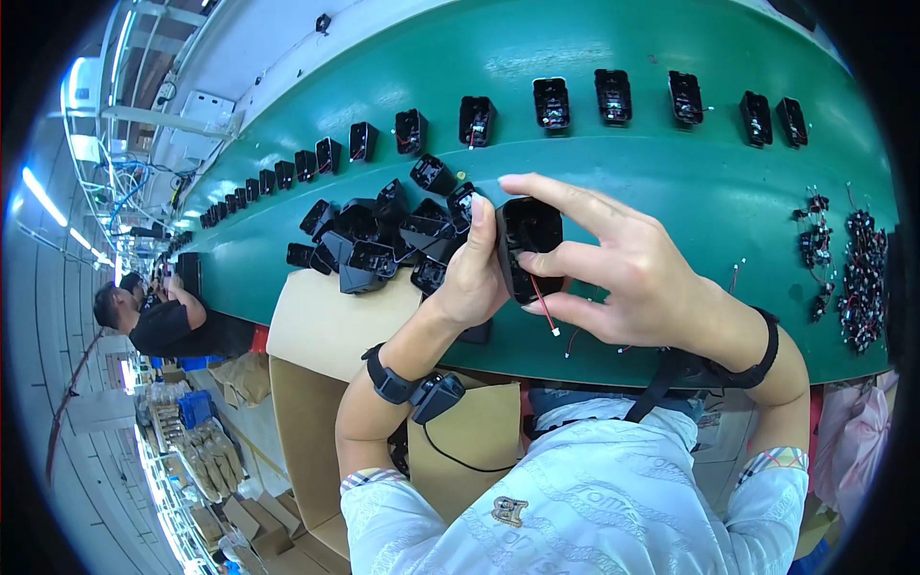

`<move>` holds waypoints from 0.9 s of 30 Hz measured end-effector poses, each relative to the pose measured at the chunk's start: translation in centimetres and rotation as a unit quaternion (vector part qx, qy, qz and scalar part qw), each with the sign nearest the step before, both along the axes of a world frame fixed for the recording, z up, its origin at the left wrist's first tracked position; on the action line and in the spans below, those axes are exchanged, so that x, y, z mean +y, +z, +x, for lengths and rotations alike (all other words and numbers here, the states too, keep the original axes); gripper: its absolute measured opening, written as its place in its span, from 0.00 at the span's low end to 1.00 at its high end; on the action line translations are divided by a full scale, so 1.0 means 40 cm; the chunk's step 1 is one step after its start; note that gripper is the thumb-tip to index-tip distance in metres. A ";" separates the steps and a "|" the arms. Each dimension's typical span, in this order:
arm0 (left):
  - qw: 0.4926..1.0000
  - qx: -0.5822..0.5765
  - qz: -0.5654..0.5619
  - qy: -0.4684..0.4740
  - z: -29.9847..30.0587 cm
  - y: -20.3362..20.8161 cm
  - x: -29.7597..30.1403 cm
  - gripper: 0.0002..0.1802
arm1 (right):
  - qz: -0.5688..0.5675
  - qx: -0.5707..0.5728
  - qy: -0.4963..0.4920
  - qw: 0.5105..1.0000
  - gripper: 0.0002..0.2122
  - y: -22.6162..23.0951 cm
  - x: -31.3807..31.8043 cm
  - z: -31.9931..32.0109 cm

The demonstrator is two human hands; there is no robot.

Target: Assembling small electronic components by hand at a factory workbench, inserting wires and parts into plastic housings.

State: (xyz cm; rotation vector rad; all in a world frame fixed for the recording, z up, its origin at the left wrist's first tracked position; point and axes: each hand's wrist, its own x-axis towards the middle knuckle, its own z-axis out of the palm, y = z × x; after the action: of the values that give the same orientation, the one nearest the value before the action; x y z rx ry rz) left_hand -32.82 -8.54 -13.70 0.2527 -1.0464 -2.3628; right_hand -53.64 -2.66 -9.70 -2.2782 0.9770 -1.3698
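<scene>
A black plastic housing (539,222), open side up, is held in front of my chest. My left hand (473,275) is closed round its left side, thumb along the wall. My right hand (625,270) grips it from the right, with one fingertip pressed inside the cavity and other fingers near its upper and lower edges. Whatever lies under that fingertip is hidden. A thin red and black wire (543,305) with a small white plug hangs out of the housing's lower end. Just left of my hands lies a pile of similar black housings (369,230).
A row of open black housings (552,103) curves along the green table (661,177). Small wired parts (862,278) lie heaped at the right. A cardboard box (299,407) stands against the table's near edge at left. A person (172,321) in a dark top sits farther left.
</scene>
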 end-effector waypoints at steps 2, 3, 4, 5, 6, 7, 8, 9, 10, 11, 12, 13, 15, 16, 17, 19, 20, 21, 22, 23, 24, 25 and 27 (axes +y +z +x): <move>0.994 -0.101 -0.026 0.028 -0.018 0.008 -0.002 0.43 | 0.015 0.009 0.006 1.000 0.16 -0.021 0.001 -0.017; 0.976 -0.203 -0.052 0.066 -0.025 0.013 0.001 0.43 | 0.024 0.016 0.007 1.000 0.15 -0.031 0.005 -0.028; 0.970 -0.222 -0.063 0.072 -0.035 0.018 0.006 0.42 | 0.004 0.023 0.003 1.000 0.16 -0.032 0.011 -0.036; 0.966 -0.230 -0.109 0.052 -0.033 0.023 0.010 0.41 | 0.002 0.028 0.002 1.000 0.16 -0.030 0.019 -0.048; 0.959 -0.236 -0.152 0.032 -0.026 0.020 0.008 0.40 | -0.005 0.056 -0.015 0.998 0.16 -0.022 0.024 -0.074; 0.951 -0.233 -0.203 -0.013 -0.025 0.049 0.000 0.36 | -0.012 0.084 -0.029 0.996 0.16 -0.011 0.025 -0.108; 0.924 -0.275 -0.263 -0.044 -0.004 0.062 -0.009 0.32 | -0.025 0.099 -0.054 0.993 0.16 0.001 0.023 -0.155; 0.894 -0.315 -0.318 -0.024 -0.005 0.063 -0.012 0.26 | -0.034 0.117 -0.079 0.989 0.16 0.007 0.013 -0.216; 0.883 -0.336 -0.327 0.009 0.000 0.064 -0.004 0.24 | -0.040 0.144 -0.110 0.983 0.15 0.025 0.008 -0.288; 0.860 -0.356 -0.362 0.057 0.008 0.050 0.001 0.21 | -0.048 0.197 -0.147 0.968 0.14 0.031 -0.005 -0.369; 0.848 -0.354 -0.387 0.073 0.003 0.046 0.007 0.20 | -0.029 0.209 -0.184 0.960 0.13 0.045 -0.002 -0.468; 0.836 -0.354 -0.410 0.092 -0.007 0.041 0.008 0.19 | -0.029 0.237 -0.218 0.946 0.13 0.056 0.005 -0.571; 0.825 -0.344 -0.439 0.087 -0.024 0.055 0.009 0.18 | -0.014 0.333 -0.317 0.888 0.12 0.070 0.029 -0.748; 0.806 -0.351 -0.469 0.081 -0.030 0.055 0.007 0.18 | 0.023 0.343 -0.351 0.871 0.11 0.053 0.039 -0.825; 0.810 -0.344 -0.469 0.083 -0.031 0.054 0.006 0.18 | 0.021 0.350 -0.353 0.867 0.11 0.035 0.045 -0.891; 0.783 -0.360 -0.501 0.083 -0.034 0.069 0.013 0.17 | 0.099 0.362 -0.383 0.844 0.13 -0.007 0.062 -0.995; 0.784 -0.357 -0.501 0.087 -0.031 0.066 0.012 0.17 | 0.136 0.357 -0.385 0.841 0.13 -0.024 0.063 -1.012; 0.782 -0.362 -0.501 0.079 -0.030 0.062 0.008 0.16 | 0.173 0.350 -0.387 0.836 0.13 -0.042 0.064 -1.029; 0.780 -0.367 -0.502 0.070 -0.028 0.057 0.004 0.16 | 0.161 0.344 -0.390 0.839 0.14 -0.066 0.064 -1.039; 0.779 -0.368 -0.503 0.073 -0.027 0.054 0.003 0.16 | 0.158 0.344 -0.389 0.840 0.14 -0.078 0.055 -1.040; 0.784 -0.367 -0.495 0.075 -0.026 0.051 0.001 0.16 | 0.179 0.326 -0.390 0.842 0.14 -0.088 0.047 -1.042; 0.789 -0.366 -0.486 0.077 -0.026 0.046 -0.001 0.17 | 0.201 0.308 -0.390 0.845 0.15 -0.091 0.041 -1.036; 0.793 -0.369 -0.479 0.083 -0.030 0.040 -0.002 0.18 | 0.194 0.301 -0.380 0.853 0.17 -0.093 0.031 -1.028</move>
State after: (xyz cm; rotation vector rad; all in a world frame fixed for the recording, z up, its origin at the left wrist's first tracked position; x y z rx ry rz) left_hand -34.01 -8.62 -12.10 0.8460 -2.3039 -1.2723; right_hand -94.75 -1.41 -13.41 -2.0782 2.2980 -0.5059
